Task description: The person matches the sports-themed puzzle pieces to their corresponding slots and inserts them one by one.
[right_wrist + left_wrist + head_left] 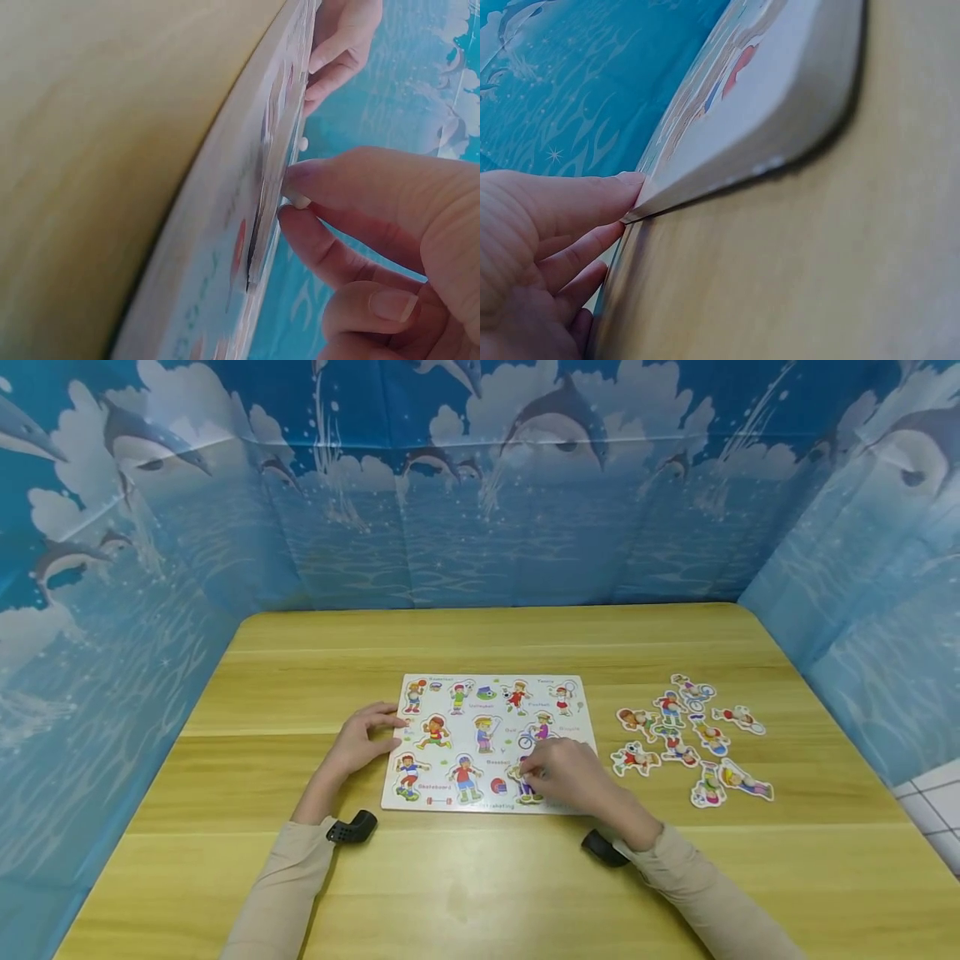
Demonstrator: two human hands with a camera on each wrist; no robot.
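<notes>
Right hand [572, 774]: near the counter's front edge, over the board's near right corner; fingers pinch the small peg of a piece [525, 781] part-lifted from its slot.
Left hand [365, 737]: fingers straight, pressed to the board's left edge, grasping nothing.
Board [487, 693]: white puzzle board, flat at counter [480, 635] centre; most figure slots filled.
Loose pieces [693, 739]: cluster toward the right edge, well apart from the board.
Handling note: judged best to keep the left hand bracing the edge, lift the peg straight up, avoid tilting against the slot wall.
</notes>
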